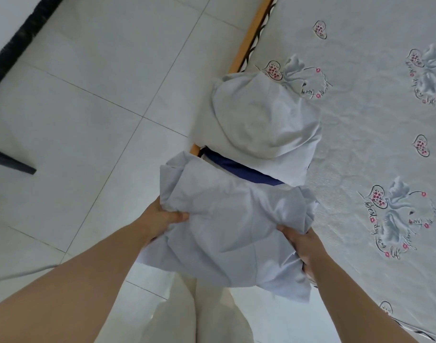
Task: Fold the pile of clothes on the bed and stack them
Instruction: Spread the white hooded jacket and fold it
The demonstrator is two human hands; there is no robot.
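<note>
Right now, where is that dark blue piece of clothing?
The dark blue garment lies mid-frame at the bed's left edge, mostly hidden beneath the pale grey garment, just beyond the bundle both hands hold.

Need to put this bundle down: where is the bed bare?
Bare bedsheet lies right of the stack, up to the heart prints. Crowded: the bed edge under the stack, and the light garment held by both hands.

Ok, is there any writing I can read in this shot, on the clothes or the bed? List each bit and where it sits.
"Best day of my life", partly legible script, curls around the swan-and-heart print on the bedsheet.
The same script on the other swan prints is too small and blurred to read.
The pale garment held in both hands and the folded stack show no writing.
</note>
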